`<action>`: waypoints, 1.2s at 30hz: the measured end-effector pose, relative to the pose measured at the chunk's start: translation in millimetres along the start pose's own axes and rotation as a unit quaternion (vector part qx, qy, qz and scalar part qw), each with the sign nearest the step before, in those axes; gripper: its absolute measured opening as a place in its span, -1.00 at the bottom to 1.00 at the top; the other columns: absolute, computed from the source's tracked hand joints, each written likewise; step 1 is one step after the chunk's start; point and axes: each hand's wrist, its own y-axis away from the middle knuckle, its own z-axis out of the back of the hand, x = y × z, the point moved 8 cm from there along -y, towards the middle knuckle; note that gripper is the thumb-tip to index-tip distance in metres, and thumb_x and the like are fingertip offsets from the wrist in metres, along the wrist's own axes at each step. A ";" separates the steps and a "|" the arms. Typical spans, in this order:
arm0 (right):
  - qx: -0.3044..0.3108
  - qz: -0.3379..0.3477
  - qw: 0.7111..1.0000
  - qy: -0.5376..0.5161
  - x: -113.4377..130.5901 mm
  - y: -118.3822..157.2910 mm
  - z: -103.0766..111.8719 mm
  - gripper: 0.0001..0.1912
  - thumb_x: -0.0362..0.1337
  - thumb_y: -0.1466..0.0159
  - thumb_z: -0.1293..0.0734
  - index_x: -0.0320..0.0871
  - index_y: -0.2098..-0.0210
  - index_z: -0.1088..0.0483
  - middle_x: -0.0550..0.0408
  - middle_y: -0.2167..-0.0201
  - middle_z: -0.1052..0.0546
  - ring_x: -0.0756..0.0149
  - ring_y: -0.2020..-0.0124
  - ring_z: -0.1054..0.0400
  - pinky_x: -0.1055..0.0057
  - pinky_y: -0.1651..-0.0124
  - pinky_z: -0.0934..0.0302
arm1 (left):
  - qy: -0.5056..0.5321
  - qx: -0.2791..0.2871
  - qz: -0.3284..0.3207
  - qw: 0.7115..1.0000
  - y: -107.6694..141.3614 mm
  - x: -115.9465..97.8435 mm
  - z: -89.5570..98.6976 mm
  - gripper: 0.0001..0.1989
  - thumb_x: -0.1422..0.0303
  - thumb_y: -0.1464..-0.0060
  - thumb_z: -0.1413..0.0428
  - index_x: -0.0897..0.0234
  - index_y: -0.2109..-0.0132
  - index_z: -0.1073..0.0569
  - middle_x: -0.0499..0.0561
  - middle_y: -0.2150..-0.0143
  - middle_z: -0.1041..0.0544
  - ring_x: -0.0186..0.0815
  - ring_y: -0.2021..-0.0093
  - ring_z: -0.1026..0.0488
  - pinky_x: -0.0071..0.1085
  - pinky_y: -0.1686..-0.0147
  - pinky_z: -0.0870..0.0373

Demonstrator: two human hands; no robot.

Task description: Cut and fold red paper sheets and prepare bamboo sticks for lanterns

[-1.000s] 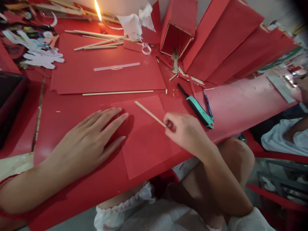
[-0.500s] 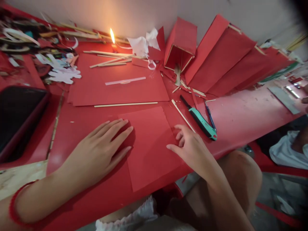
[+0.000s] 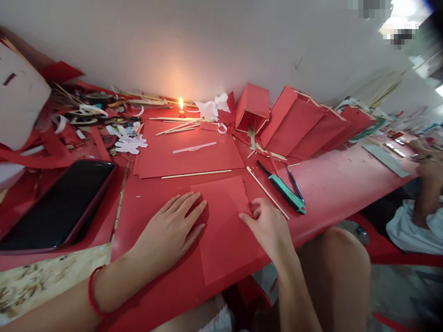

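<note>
A red sheet of paper (image 3: 224, 249) lies flat at the front of the red table, one top corner edge slightly ragged. My left hand (image 3: 175, 226) rests flat with fingers stretched out, the fingertips at the sheet's left edge. A red cord bracelet (image 3: 92, 290) circles that wrist. At the sheet's right edge is my right hand (image 3: 268, 223), its fingers loosely curled and a gap between thumb and forefinger. The thumb is over the paper; no object shows between the fingers. A thin wooden stick (image 3: 268, 192) and a teal long-necked lighter (image 3: 285, 191) lie just beyond it.
A lit candle (image 3: 181, 110) burns near the wall behind stacked red card (image 3: 194, 161) and sticks. Red box shapes (image 3: 256, 99) stand behind right, with a pen (image 3: 296, 184) in front. A black phone (image 3: 58, 207) and paper scraps (image 3: 131, 143) are left. Another person's arm (image 3: 427, 189) shows far right.
The view has tilted up and shifted left, bringing in more wall and phone. My right hand is slightly more curled in at the sheet's edge. My left hand stays flat.
</note>
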 end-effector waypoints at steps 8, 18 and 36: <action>-0.007 0.033 0.985 -0.172 5.7 3.5 0.4 -0.75 -0.26 -0.17 -0.41 -0.09 0.17 -0.34 0.06 0.26 -0.59 0.10 0.18 -0.51 0.25 0.16 -0.29 | 0.054 -0.001 0.022 0.998 2.6 4.7 1.9 -0.63 0.32 -0.31 -0.03 0.31 -0.19 -0.47 0.27 -0.25 -0.46 0.05 -0.24 -0.42 0.09 -0.25 -0.37; -0.083 0.135 0.795 -0.586 53.4 -14.8 -9.8 -0.65 -0.11 -0.11 -0.52 -0.09 0.17 -0.46 0.02 0.19 -0.65 0.15 0.15 -0.55 0.22 0.03 -0.41 | 0.570 -0.246 0.272 0.735 7.0 84.1 12.6 -0.17 0.03 0.10 -0.37 0.18 -0.28 -0.34 0.23 -0.23 -0.47 0.00 -0.20 -0.46 -0.01 -0.19 -0.42; 0.060 0.191 0.811 -0.550 108.9 -45.3 -36.4 -0.74 -0.04 -0.09 -0.51 -0.09 0.34 -0.58 0.05 0.30 -0.67 0.11 0.20 -0.57 0.14 0.03 -0.43 | 0.594 -0.172 0.323 0.716 6.1 80.6 -3.7 -0.47 -0.05 0.03 -0.29 0.26 0.06 -0.59 0.15 -0.04 -0.65 0.04 -0.11 -0.54 -0.02 -0.18 -0.45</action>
